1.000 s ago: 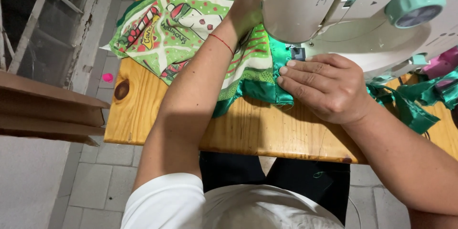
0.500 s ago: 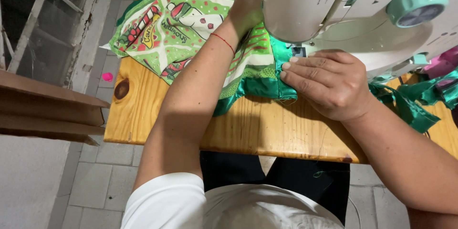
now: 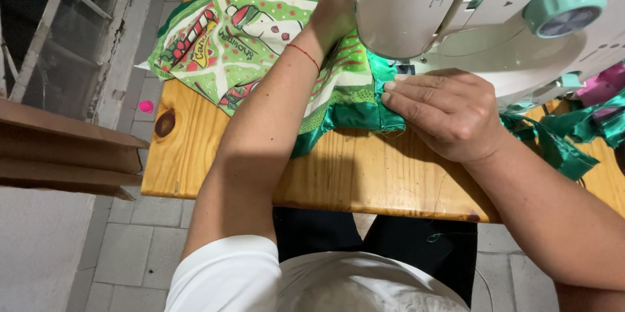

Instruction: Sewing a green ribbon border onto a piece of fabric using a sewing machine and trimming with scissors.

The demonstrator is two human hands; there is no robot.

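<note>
A green printed fabric (image 3: 234, 45) with a shiny green satin edge (image 3: 355, 113) lies on the wooden table (image 3: 364, 182), running under a white sewing machine (image 3: 456, 6). My left hand (image 3: 335, 9) rests flat on the fabric beside the machine head, partly hidden by it. My right hand (image 3: 443, 113) presses flat on the satin edge in front of the needle area, fingers together and pointing left. The needle itself is hidden.
The machine has a mint green handwheel (image 3: 563, 6). Green satin scraps (image 3: 560, 146) and pink fabric (image 3: 602, 84) lie at the right. Cardboard sheets (image 3: 65, 149) jut in at the left. A tiled floor (image 3: 130, 247) shows below, with a pink cap (image 3: 146, 106).
The fabric and both hands stay nearly where they were; my right hand has shifted slightly along the satin edge.
</note>
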